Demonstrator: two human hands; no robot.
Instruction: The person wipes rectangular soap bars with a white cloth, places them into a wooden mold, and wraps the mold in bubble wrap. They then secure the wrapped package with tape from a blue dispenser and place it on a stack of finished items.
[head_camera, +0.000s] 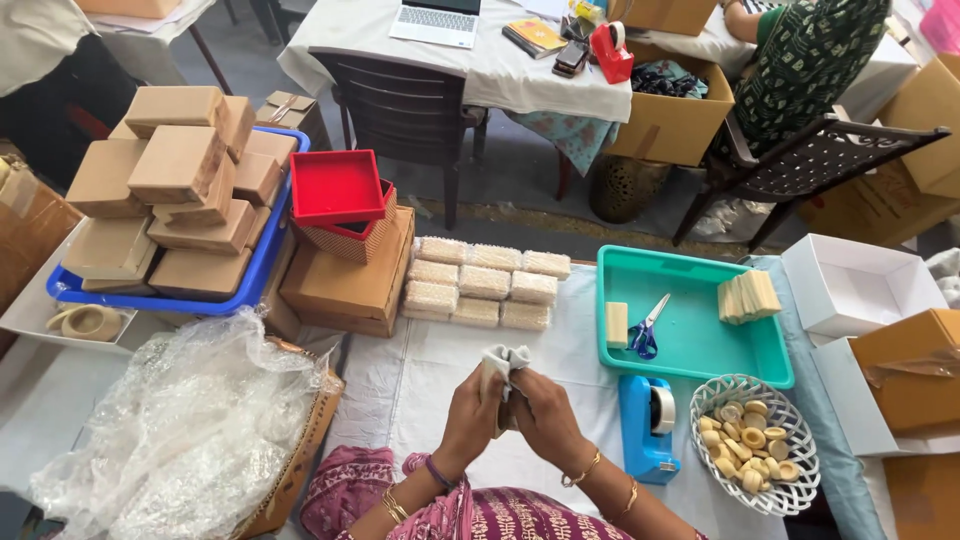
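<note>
White wrap bunched round a small piece, held up over the white table cover, close to the body and midway between the crate side and the tray side. Gripped from both flanks: left hand curled round its near side, right hand clenched on the other, fingers of both pressed into the folds; top of the sheet loose and sticking up, so judged as mid-wrap, not closed. Cannot tell what sort of piece sits inside, hidden by sheet and fingers. Further up the cover, lined up in neat rows and touching one another, wrapped packets — judged as the finished share. Unwrapped stock to the right on the teal tray: a leaning stack of pale bars at the far corner, one single bar at the left edge, blue-handled scissors just beside it. Judged as the share left to do, smaller than the finished rows as far as can be seen. Near the right hand, a blue tape dispenser, untouched, and beside that a white basket of pale ring-shaped pieces. On the left, a cardboard box heaped with crumpled clear film, and beyond it a blue crate piled with brown boxes — two red boxes stacked next to it.
</note>
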